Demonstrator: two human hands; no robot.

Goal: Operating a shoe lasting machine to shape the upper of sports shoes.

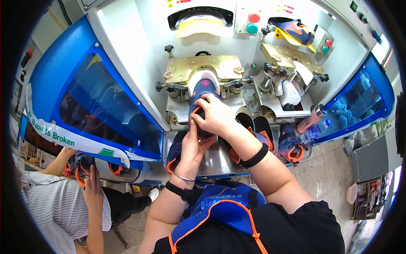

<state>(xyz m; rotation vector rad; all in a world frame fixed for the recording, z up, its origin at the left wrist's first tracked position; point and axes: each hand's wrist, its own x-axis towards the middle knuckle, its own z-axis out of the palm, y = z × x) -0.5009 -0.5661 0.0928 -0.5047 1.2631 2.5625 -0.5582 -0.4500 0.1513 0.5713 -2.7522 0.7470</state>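
A navy shoe upper point(204, 87) with orange trim points away from me, its toe in the curved pale mould of a brass-coloured clamp plate point(177, 67). A red light cross falls on the toe. My right hand point(215, 115) is closed on the upper at its opening, thumb and fingers pinching the edge. Just nearer to me, my left hand point(193, 149) grips the heel end from below, and its fingertips are partly hidden. Beside my left wrist, another dark shoe upper point(174, 150) rests on the metal ledge point(215, 163).
On the right stands a second clamp station point(292, 59) with a shoe upper point(296, 31) above it. Push buttons point(253, 23) sit on the back wall. More uppers point(289, 144), a flask point(311, 118) and a water bottle point(317, 129) line the ledge. A co-worker point(63, 199) handles uppers at left.
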